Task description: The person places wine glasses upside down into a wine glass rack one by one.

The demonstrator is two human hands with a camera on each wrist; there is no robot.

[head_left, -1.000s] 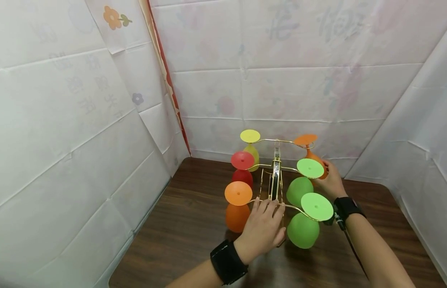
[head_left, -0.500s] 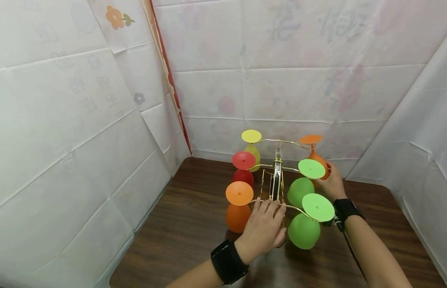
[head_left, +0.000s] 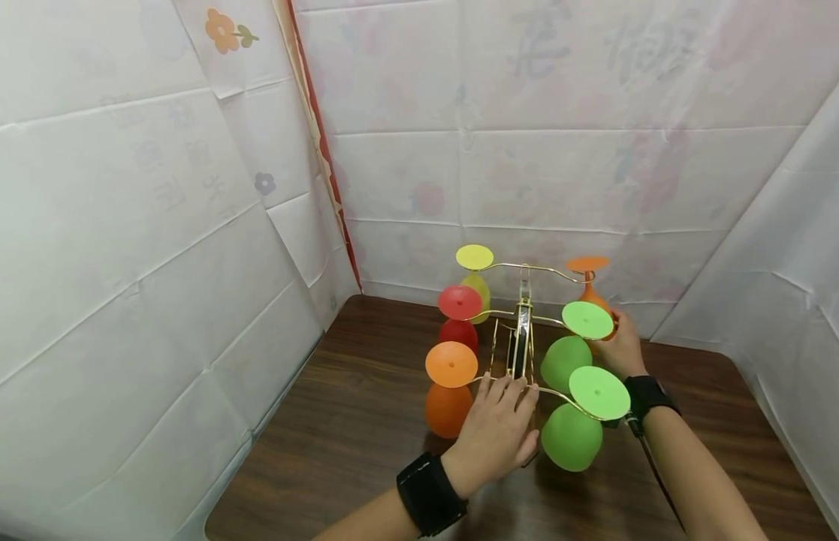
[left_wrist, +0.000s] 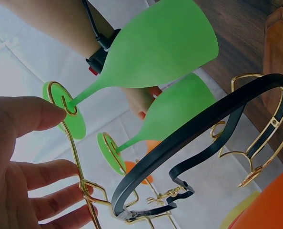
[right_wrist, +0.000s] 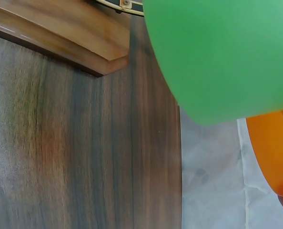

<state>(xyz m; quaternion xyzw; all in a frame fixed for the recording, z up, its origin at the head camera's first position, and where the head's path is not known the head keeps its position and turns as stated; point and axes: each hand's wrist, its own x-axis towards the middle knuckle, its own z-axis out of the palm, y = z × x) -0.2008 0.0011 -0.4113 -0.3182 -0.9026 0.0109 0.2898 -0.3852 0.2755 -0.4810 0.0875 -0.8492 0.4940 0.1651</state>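
A gold wire rack (head_left: 523, 338) with a black arched handle (left_wrist: 179, 133) holds plastic wine glasses upside down by their feet. My left hand (head_left: 495, 428) rests on the rack's front wire, its fingers extended, the thumb beside a green foot in the left wrist view. At the back right, my right hand (head_left: 622, 347) grips the bowl of an orange wine glass (head_left: 593, 299), whose foot is at the end of the rear wire. Two green wine glasses (head_left: 571, 437) hang on the right side. The left side carries a yellow (head_left: 475, 257), a red (head_left: 460, 302) and an orange one (head_left: 449, 409).
Under the rack is a brown wooden base (right_wrist: 70, 38). The dark wood-grain table (head_left: 324, 436) ends against white printed sheets (head_left: 561, 173) at the back and sides. A black cable (head_left: 656, 473) runs from the right wristband.
The orange glass at the back right has shifted slightly outward along its wire, and its foot appears flatter. The right hand stays on its bowl. The left hand has kept its place on the rack.
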